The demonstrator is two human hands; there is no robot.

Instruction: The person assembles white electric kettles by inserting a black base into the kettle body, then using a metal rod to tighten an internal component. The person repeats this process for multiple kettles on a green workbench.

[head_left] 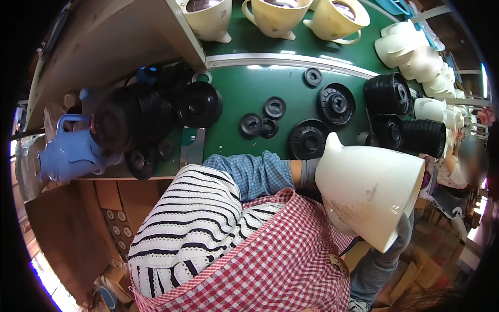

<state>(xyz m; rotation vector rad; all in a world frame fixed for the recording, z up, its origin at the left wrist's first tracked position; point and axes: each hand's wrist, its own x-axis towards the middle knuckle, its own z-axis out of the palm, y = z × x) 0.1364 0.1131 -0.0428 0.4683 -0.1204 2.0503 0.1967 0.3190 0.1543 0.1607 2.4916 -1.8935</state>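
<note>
A cream plastic jug body [364,182] with a faint printed pattern is tilted on its side in front of me. Its spout points up at the far left, and its wide mouth faces right. My right hand [401,236], in a grey glove, grips the jug near the lower end of its rim. From the left, my left hand [309,174], in a dark grey glove, reaches against the jug's base; its fingers are hidden behind the body. Beside it on the green table lie a black ribbed disc [310,139] and another round black disc [337,105].
Small black caps [274,107] lie mid-table. Stacked black parts [387,93] stand at right, with more black discs [200,104] and a blue jug [70,156] at left. Cream jugs [275,18] line the raised shelf behind a metal edge [291,60]. A person is far right.
</note>
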